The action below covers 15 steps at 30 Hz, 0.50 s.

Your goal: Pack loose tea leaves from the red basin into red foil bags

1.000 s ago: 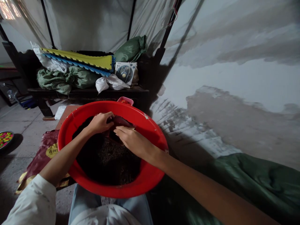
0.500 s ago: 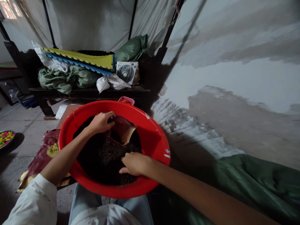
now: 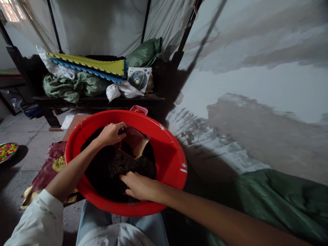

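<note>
A large red plastic basin [image 3: 176, 160] stands before my knees, holding a heap of dark loose tea leaves [image 3: 115, 164]. Inside it an opened bag [image 3: 139, 146] lies on the leaves, its mouth facing me and its tan inner side showing. My left hand [image 3: 112, 133] is closed on the bag's upper left edge; the fingertips are partly hidden. Below the bag's mouth, my right hand [image 3: 139, 185] reaches into the leaves, thumb and forefinger apart. Its other fingers are out of sight, and no held thing shows there.
A maroon bag with gold print [image 3: 48, 171] lies left of the basin. Farther left, a metal tray [image 3: 9, 153] holds colourful pieces. Behind stands a dark bench [image 3: 97, 101] with sacks, foam mats and a fan [image 3: 138, 80]. Green cloth [image 3: 279, 201] lies at right, beside the wall.
My right hand has moved left through the leaves, away from the basin's right side. My left hand stays at the bag's edge, and the bag looks unmoved.
</note>
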### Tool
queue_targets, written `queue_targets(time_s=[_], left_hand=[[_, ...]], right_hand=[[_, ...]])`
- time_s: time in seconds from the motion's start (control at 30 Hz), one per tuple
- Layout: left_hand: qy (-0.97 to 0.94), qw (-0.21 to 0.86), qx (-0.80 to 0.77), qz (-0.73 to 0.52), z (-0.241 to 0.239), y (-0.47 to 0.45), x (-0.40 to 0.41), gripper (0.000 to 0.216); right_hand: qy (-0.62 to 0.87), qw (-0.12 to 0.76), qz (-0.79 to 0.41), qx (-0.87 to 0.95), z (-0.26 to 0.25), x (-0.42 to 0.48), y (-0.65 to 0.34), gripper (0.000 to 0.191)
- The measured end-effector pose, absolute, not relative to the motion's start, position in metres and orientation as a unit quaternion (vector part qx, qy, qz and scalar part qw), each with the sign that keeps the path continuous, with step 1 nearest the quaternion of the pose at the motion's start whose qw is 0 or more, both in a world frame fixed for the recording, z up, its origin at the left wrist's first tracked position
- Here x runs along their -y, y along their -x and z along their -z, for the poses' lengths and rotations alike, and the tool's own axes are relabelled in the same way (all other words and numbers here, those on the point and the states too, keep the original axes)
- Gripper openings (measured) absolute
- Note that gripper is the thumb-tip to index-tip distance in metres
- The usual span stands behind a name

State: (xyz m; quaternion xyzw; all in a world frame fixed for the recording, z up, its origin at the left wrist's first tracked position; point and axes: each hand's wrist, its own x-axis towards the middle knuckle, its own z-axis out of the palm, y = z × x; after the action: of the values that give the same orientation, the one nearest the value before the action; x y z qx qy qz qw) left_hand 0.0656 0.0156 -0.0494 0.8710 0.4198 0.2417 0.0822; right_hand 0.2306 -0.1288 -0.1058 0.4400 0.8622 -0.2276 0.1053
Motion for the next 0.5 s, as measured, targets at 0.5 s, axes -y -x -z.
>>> queue_targets(time_s=[0.5], left_hand=[[-0.869,0.080,-0.431,-0.231,0.046,-0.066,-0.012,0.033]], right_hand=[[-0.487,-0.181,0.356,-0.777,0.033,0.083,-0.276,0.023]])
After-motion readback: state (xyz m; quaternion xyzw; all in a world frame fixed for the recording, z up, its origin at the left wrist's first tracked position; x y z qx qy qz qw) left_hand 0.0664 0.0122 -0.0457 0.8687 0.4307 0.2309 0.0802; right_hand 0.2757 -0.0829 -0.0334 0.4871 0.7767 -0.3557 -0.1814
